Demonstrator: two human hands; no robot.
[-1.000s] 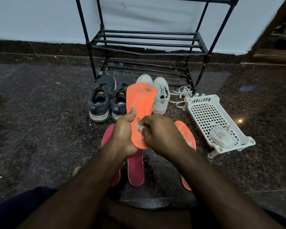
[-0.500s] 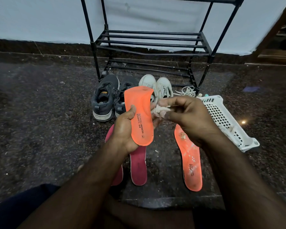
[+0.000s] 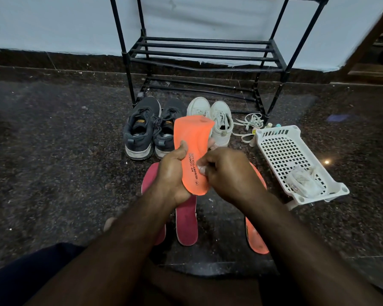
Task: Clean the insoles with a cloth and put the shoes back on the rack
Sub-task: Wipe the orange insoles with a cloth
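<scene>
My left hand (image 3: 171,173) grips an orange insole (image 3: 191,138) upright, printed side toward me. My right hand (image 3: 228,173) pinches a small white cloth (image 3: 202,169) and presses it against the insole's lower right edge. A second orange insole (image 3: 255,239) lies on the floor under my right forearm. Two dark red insoles (image 3: 186,224) lie below my left hand. A pair of grey shoes (image 3: 142,129) and a pair of white shoes (image 3: 221,122) stand in front of the black shoe rack (image 3: 199,56).
A white perforated plastic basket (image 3: 281,151) lies at the right with a clear packet (image 3: 303,182) in it. Loose white laces (image 3: 250,122) and small bottles sit by the rack's right leg. Dark granite floor spreads to the left; a wall stands behind the rack.
My right hand was lifted off to the right with the cloth half a second ago; it has come back down onto the insole's lower part. My left hand keeps its hold.
</scene>
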